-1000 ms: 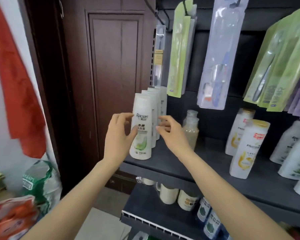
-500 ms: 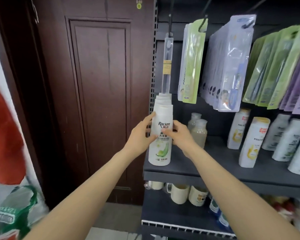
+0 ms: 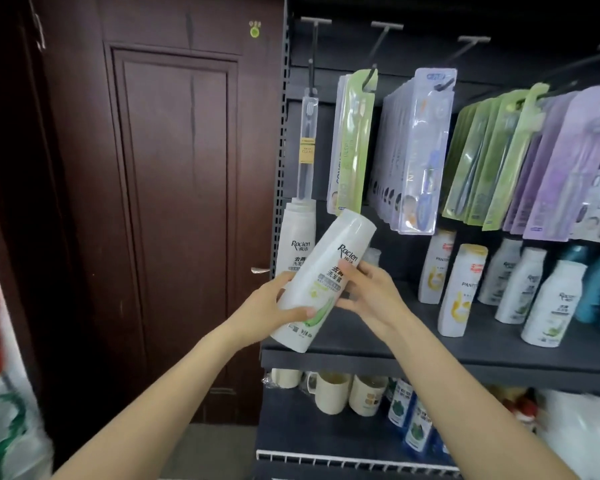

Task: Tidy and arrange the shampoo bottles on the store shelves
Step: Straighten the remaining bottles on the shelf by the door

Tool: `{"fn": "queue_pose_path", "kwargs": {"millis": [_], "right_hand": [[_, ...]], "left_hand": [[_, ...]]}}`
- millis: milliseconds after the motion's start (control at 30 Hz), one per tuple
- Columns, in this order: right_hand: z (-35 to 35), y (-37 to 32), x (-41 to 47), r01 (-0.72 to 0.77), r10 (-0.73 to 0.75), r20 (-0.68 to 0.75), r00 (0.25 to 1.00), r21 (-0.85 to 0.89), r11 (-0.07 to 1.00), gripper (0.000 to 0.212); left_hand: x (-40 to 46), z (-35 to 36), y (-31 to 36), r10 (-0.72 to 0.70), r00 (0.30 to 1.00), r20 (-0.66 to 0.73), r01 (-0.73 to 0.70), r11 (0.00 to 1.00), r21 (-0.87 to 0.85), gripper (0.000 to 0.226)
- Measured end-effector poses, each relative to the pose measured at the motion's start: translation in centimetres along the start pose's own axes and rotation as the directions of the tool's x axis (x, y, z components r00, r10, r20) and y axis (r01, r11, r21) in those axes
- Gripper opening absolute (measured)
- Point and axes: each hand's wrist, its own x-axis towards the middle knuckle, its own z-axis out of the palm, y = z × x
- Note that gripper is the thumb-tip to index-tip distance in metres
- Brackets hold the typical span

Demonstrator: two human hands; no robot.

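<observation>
Now the front white Racien bottle (image 3: 323, 282), upright in its row half a second ago, is lifted clear of the shelf (image 3: 499, 355) and tilted right, left hand (image 3: 274, 311) gripping its base, right hand (image 3: 368, 296) curled on its label, apparently for repositioning.

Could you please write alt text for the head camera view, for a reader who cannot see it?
Both hands, left hand and right hand, hold a tilted white Raclen shampoo bottle before a dark store shelf of upright bottles, with packaged toothbrushes hanging above.
</observation>
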Motion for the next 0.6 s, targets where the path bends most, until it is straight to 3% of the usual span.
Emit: {"fn": "queue_pose_path", "kwargs": {"millis": [100, 200, 333, 467, 600], "right_hand": [[0.1, -0.5, -1.0, 0.023, -0.027, -0.077, 0.997, -0.058, 0.998, 0.028], [1.0, -0.6, -1.7, -0.007, -0.038, -0.24, 0.97, -0.184, 0.983, 0.033], [3.4, 0.2, -1.7, -0.036, -0.014, -0.356, 0.934, -0.135, 0.99, 0.053], [5.8, 0.9, -2.0, 0.078, -0.071, -0.411, 0.909, 0.002, 0.997, 0.048], [7.3, 1.7, -2.7, 0.175, -0.153, -0.383, 0.911, 0.024, 0.984, 0.044]], "left_hand": [[-0.4, 0.9, 0.5, 0.07, 0.993, -0.093, -0.061, 0.993, 0.101, 0.056], [-0.5, 0.8, 0.3, 0.181, 0.972, -0.148, -0.122, 0.933, 0.339, 0.058], [-0.3, -0.3, 0.1, 0.339, 0.939, -0.064, -0.242, 0.779, 0.578, 0.064], [-0.4, -2.8, -0.6, 0.331, 0.943, 0.035, -0.3, 0.799, 0.522, 0.07], [-1.3, -6.3, -2.1, 0.244, 0.962, 0.119, -0.267, 0.933, 0.243, 0.062]]}}
